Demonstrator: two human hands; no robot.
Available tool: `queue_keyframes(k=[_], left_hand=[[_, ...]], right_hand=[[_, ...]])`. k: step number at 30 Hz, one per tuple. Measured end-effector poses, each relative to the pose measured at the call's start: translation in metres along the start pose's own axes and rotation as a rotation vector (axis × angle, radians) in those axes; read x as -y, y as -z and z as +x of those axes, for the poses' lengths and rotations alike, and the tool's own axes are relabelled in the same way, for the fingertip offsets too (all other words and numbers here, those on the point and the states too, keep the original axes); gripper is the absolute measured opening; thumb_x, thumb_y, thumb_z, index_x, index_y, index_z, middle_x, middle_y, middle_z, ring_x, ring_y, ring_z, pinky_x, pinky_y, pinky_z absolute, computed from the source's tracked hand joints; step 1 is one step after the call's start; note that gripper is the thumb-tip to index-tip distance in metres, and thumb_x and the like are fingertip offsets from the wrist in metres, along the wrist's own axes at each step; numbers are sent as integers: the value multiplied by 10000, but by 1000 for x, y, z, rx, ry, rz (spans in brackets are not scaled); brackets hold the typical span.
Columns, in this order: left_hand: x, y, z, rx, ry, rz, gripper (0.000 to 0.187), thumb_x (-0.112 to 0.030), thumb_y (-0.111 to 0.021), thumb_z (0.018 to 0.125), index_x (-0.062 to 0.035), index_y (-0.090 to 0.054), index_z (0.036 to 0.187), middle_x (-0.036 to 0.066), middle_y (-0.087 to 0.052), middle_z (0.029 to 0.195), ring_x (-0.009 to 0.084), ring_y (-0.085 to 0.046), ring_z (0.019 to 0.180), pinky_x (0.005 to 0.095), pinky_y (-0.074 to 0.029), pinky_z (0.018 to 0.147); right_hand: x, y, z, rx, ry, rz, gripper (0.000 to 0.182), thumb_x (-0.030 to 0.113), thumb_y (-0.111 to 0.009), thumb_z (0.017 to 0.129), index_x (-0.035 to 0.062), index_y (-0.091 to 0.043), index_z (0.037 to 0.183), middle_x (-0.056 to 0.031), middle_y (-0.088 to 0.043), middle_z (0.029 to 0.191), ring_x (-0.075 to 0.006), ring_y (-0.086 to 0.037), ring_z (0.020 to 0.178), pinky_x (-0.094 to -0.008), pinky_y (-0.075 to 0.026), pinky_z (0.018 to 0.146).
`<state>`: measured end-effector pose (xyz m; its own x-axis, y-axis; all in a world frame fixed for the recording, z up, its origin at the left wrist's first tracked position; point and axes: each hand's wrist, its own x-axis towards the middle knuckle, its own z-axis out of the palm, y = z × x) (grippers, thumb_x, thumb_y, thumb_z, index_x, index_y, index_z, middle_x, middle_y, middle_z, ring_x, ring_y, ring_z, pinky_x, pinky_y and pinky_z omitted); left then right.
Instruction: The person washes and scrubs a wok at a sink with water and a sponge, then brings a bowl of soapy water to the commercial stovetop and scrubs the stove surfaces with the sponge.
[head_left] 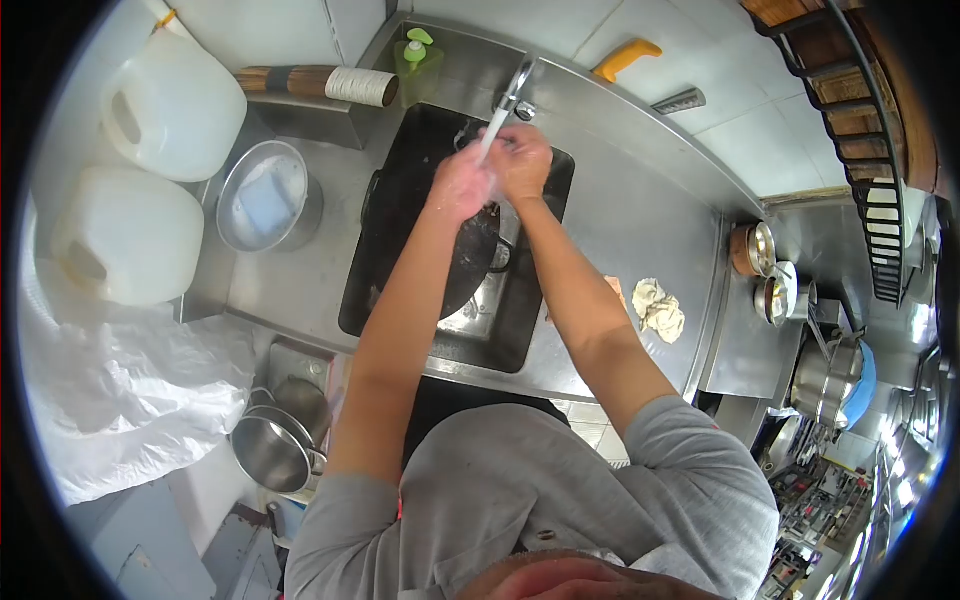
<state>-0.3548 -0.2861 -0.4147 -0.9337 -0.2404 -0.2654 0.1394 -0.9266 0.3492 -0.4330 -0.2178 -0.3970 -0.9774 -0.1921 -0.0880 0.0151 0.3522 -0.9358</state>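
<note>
Both my hands are under the stream of water from the faucet (516, 85), above the dark sink (352, 308). My left hand (462, 187) is wet, and its fingers are blurred by water and motion. Close against it, my right hand (524, 162) has bent fingers, with the tips hidden behind the water. I cannot make out anything held between them. Beneath my forearms, a large round black pan (405, 205) with side handles lies in the sink, partly covered by my left arm.
Left of the sink stands a metal pot (225, 215) with a blue sponge (266, 203) in sudsy water. A green soap bottle (418, 70) and a bamboo brush (300, 82) sit behind. On the right counter lies a crumpled pale cloth (659, 311). White jugs (130, 240) stand far left.
</note>
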Motion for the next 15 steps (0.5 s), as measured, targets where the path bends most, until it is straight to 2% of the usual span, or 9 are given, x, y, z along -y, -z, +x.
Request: queue_keyframes(k=[1, 3, 4, 6, 7, 9, 11, 12, 15], left_hand=[[-1, -12, 3, -16, 15, 16, 366, -277, -441, 1030, 17, -573, 1203, 156, -620, 1185, 279, -592, 1120, 378, -453, 1003], [17, -7, 37, -157, -26, -28, 377, -201, -462, 993, 116, -542, 1182, 228, -615, 1168, 324, -591, 1121, 415, -445, 1042], [19, -4, 43, -48, -74, -63, 398, -222, -473, 987, 121, -540, 1178, 228, -618, 1158, 328, -594, 1114, 428, -450, 1039], [20, 4, 50, 167, -171, -130, 441, -264, -495, 977, 130, -537, 1171, 226, -624, 1137, 336, -602, 1099, 454, -461, 1033], [17, 2, 51, 141, -155, -104, 557, -408, -505, 976, 117, -548, 1156, 226, -633, 1093, 341, -636, 1024, 461, -507, 973], [6, 11, 72, -75, 40, 440, 594, -488, -510, 960, 63, -569, 1173, 211, -644, 1092, 342, -656, 961, 450, -529, 925], [7, 28, 74, -217, 82, 1057, 593, -569, -553, 920, -34, -614, 1169, 167, -666, 1078, 326, -681, 861, 445, -550, 842], [-6, 35, 90, -165, 104, 1882, 532, -539, -549, 930, -45, -644, 1102, 153, -675, 1051, 323, -689, 850, 447, -546, 829], [-40, 19, 40, -218, -30, 2302, 413, -418, -590, 911, -39, -667, 1058, 181, -676, 1068, 334, -662, 990, 437, -516, 881]], right_hand=[[-8, -3, 6, -115, 32, -22, 172, 213, -743, 839, 57, -670, 836, -66, -673, 767, -199, -655, 784, -381, -532, 747], [-35, -12, 16, 205, -241, 864, 170, 223, -721, 867, 67, -656, 883, -65, -666, 784, -209, -648, 786, -381, -537, 769], [-44, -17, 18, 369, -384, 1306, 169, 228, -710, 882, 72, -648, 907, -65, -663, 792, -215, -645, 787, -380, -540, 780], [10, -13, -43, 432, -552, 1395, 246, 303, -651, 935, 78, -616, 1029, -63, -659, 908, -238, -645, 793, -390, -557, 760], [12, -13, -60, 483, -641, 1443, 290, 344, -641, 940, 83, -608, 1062, -61, -655, 939, -244, -646, 801, -392, -561, 745], [-20, -1, -84, 1013, -685, 1208, 417, 427, -642, 925, 83, -574, 1151, -86, -664, 969, -257, -661, 810, -390, -568, 730], [23, 13, -136, 758, -797, 991, 467, 456, -632, 923, 52, -575, 1149, -124, -674, 932, -259, -670, 768, -372, -569, 689], [43, 18, -153, 628, -848, 877, 492, 471, -627, 923, 36, -576, 1148, -143, -679, 914, -260, -675, 747, -363, -569, 669], [20, 30, -110, 877, -496, 329, 416, 375, -536, 983, -31, -607, 1044, -173, -686, 876, -228, -664, 625, -324, -565, 611]])
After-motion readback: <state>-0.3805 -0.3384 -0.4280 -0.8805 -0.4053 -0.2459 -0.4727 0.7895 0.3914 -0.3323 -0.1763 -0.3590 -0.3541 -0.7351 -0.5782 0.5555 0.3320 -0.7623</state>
